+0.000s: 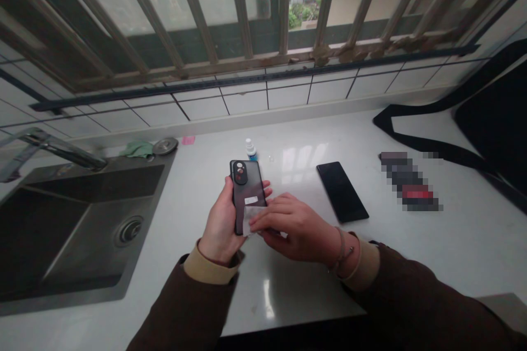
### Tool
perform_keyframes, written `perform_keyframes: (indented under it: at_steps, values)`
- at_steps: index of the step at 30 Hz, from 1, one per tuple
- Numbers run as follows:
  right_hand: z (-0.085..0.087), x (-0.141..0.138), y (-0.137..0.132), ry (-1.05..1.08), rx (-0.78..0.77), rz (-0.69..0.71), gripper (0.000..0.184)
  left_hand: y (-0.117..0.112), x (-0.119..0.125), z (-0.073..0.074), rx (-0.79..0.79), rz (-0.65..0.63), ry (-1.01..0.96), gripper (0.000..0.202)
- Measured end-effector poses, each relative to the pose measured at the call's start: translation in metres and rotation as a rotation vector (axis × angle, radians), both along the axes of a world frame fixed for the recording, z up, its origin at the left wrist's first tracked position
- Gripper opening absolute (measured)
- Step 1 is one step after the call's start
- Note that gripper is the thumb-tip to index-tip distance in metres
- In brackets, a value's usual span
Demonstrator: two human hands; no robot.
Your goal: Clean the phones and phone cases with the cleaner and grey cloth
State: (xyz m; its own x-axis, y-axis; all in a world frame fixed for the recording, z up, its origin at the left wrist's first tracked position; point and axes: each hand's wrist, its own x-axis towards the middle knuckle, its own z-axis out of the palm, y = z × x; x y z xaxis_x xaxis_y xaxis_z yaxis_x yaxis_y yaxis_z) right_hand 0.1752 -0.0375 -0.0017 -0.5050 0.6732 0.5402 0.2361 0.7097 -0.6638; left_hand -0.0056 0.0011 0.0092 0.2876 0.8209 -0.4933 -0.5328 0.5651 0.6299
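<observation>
In my left hand (221,225) lies a dark phone case (252,184) with a camera cutout at its upper left, the fingers wrapped round its sides. Whether a phone sits inside the case, I cannot tell. A small white label is on its back. My right hand (294,225) presses a thin white wipe (251,218) against the lower part of the case. Just behind the case stands a small white bottle (250,149) with a blue label, partly hidden. To the right of my right hand, a black phone (342,192) rests flat on the white counter (296,290).
On the left is a steel sink (88,230) with a faucet (61,148). A green cloth (139,149), a metal drain strainer (165,146) and a pink piece (188,140) lie behind it. Farther right are a blurred-out object (409,181) and a black bag (494,109) with its strap.
</observation>
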Motion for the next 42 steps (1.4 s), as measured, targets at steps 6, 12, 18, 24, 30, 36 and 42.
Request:
perform_keyframes:
  at_steps: [6, 12, 18, 24, 30, 36, 42]
  values:
    - [-0.002, 0.007, 0.005, 0.416, -0.428, -0.257, 0.014, -0.002, 0.0, 0.014, 0.003, 0.075, 0.027, 0.064]
    - [-0.006, 0.021, 0.021, 0.635, -0.392, -0.72, 0.021, -0.016, 0.005, 0.019, -0.013, -0.215, 0.016, 0.062]
    - [-0.003, 0.009, 0.007, 0.209, -0.195, -0.461, 0.015, -0.022, 0.008, 0.013, -0.042, -0.355, -0.031, 0.062]
    - [-0.011, 0.001, 0.005, -0.015, 0.04, -0.171, 0.021, -0.012, 0.01, 0.012, -0.064, -0.057, -0.066, 0.063]
    - [-0.009, -0.003, -0.003, 0.009, 0.122, 0.05, 0.025, -0.003, 0.003, 0.008, -0.139, -0.073, -0.028, 0.079]
    - [0.0, -0.005, -0.013, 0.308, -0.398, 0.073, 0.011, 0.003, -0.003, 0.006, -0.102, 0.067, 0.018, 0.081]
    - [-0.006, 0.005, 0.005, 0.538, -0.507, -0.484, 0.023, -0.003, 0.003, 0.004, 0.02, 0.106, -0.021, 0.062]
